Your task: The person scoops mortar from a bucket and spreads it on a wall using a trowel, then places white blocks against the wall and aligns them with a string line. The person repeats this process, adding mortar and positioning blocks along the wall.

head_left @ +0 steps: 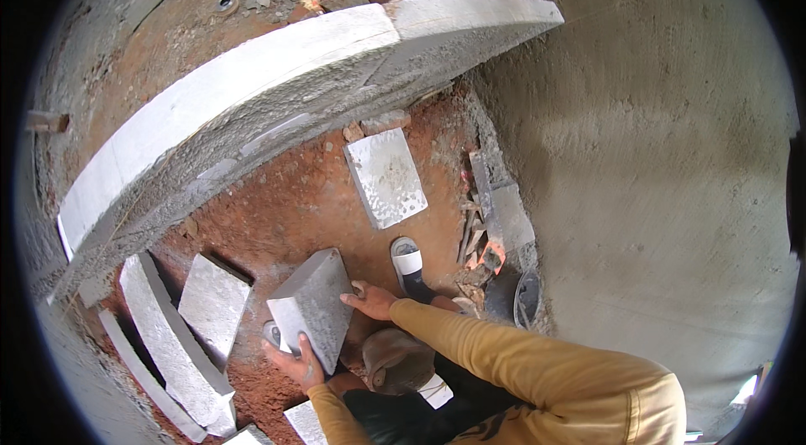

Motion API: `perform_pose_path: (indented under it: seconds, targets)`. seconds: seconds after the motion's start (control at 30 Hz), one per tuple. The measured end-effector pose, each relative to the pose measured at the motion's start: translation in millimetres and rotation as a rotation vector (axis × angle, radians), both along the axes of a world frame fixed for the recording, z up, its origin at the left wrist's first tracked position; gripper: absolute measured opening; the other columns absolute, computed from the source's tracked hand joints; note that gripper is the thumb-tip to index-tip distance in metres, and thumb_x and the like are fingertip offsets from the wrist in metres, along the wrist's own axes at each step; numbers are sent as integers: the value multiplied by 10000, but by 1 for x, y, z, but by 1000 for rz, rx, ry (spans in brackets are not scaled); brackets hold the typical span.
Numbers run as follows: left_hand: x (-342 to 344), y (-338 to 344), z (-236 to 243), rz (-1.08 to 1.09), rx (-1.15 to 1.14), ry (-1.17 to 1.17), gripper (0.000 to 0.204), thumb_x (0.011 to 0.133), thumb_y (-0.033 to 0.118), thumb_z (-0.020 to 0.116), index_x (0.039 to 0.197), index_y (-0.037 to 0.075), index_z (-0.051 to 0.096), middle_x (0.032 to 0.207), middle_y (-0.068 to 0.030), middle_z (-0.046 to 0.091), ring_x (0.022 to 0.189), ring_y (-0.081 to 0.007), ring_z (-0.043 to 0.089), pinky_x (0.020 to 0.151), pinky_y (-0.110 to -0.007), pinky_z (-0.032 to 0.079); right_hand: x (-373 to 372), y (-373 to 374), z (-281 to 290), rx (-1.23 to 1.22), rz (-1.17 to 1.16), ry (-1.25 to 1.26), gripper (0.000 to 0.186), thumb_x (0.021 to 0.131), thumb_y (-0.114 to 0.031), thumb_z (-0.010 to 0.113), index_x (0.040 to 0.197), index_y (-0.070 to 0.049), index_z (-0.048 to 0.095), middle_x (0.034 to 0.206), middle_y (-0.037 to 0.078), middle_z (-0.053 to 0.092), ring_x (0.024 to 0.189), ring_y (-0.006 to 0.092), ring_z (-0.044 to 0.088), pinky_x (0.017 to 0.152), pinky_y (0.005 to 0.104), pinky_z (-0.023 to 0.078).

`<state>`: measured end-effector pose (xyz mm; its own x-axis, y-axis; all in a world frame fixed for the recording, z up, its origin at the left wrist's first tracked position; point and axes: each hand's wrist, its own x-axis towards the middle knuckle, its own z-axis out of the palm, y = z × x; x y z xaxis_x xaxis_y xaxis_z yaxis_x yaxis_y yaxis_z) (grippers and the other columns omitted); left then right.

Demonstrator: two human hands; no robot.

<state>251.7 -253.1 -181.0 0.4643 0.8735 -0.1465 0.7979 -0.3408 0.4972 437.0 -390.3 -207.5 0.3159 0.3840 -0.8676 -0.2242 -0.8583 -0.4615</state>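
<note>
A thick pale grey concrete block (312, 304) is tilted up between my two hands, low and left of centre. Around its lower edge curls my left hand (298, 361), with the fingertips on the near side. My right hand (369, 301) grips the block's right edge, its fingers partly bent. The underside of the block is hidden. Just beyond my right hand, my foot in a white-strapped sandal (407, 260) stands on the reddish soil. Another block (388, 178) lies flat farther ahead, its top speckled with wet spots.
A low wall (252, 67) topped with white blocks curves across the far side. More blocks (216, 304) lie at left. On the right, a dark bucket (526, 298), an orange-handled tool (491, 256) and rubble sit beside a plastered wall (663, 159).
</note>
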Motion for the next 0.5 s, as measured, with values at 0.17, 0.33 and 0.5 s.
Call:
perform_pose_path:
  seconds: [0.17,0.33,0.5]
  targets:
    - [26,-58,2,205,-515,-69,588,922,348,536,1324,-50,375,1257,-279,458,1109,-371,503,936,-396,410,-3,-1,7,43,-37,103,886,849,-599,511,1379,75,288,1376,285,384,1242,357,445,1053,356,326]
    - [61,-120,7,468,-1164,-447,772,935,609,266,1400,-8,292,1370,-211,397,1244,-307,397,1054,-392,280,-10,-52,42,-9,-277,-12,1045,710,-600,667,1389,69,238,1346,293,401,1250,376,429,1055,389,329]
    - [95,-148,0,583,-1427,-420,884,874,722,201,1468,71,136,1439,-233,313,1347,-322,285,1112,-426,149,10,-93,41,-223,-321,-398,1161,576,-510,799,1395,41,188,1349,285,380,1226,381,447,1020,415,372]
